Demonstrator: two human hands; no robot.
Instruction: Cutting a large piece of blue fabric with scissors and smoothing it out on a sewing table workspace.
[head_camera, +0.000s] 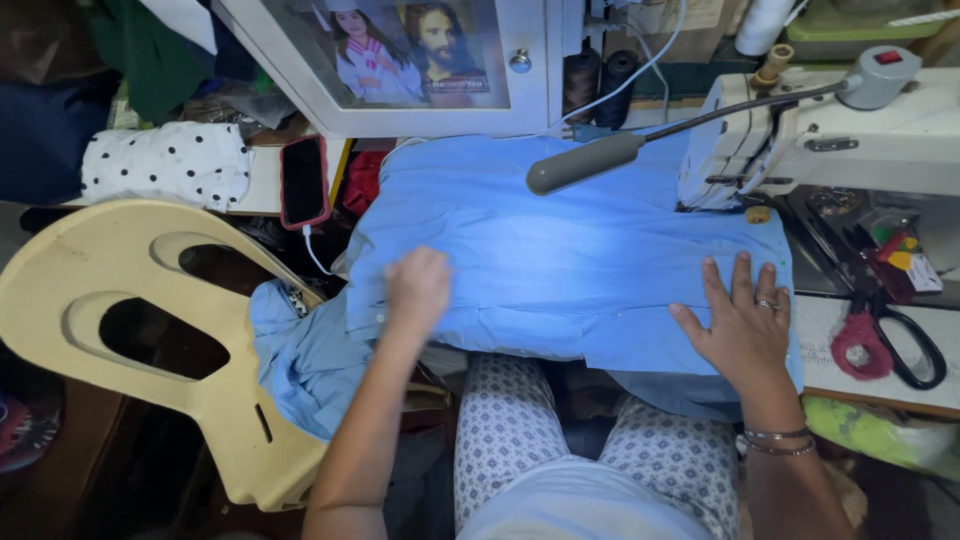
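Both hands flat on blue shirt (560, 260): left hand (418, 285) blurred, right hand (742, 322) grip spread.

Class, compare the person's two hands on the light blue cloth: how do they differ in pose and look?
The left hand is blurred, fingers curled together, on the light blue cloth near its left edge; the right hand is sharp, flat, with fingers spread near the right edge. The right hand wears a ring and wrist bangles; the left shows neither. Both rest palm down on the cloth.
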